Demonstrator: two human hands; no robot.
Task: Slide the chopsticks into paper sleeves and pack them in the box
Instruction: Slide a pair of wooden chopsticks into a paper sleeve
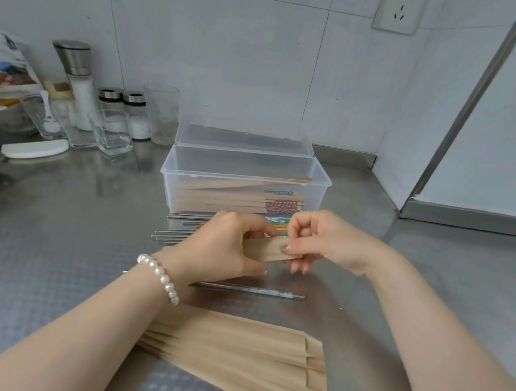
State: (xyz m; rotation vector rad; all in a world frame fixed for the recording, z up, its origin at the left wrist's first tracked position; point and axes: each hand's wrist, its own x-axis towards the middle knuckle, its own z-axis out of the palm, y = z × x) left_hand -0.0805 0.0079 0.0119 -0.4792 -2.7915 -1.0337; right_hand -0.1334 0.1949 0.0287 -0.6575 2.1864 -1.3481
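We hold one tan paper sleeve (272, 249) just in front of the clear plastic box (245, 184). Our left hand (223, 248) curls around the sleeve's left part, and our right hand (318, 242) pinches its right end with thumb and fingers. Inside the box lie sleeved chopsticks (250, 197) with patterned tops. Bare metal chopsticks (177, 235) lie on the steel counter (57, 239) between box and hands. One pair (250, 290) lies nearer us, then a stack of empty tan sleeves (234, 360). Left of the box stand glass jars (122, 119).
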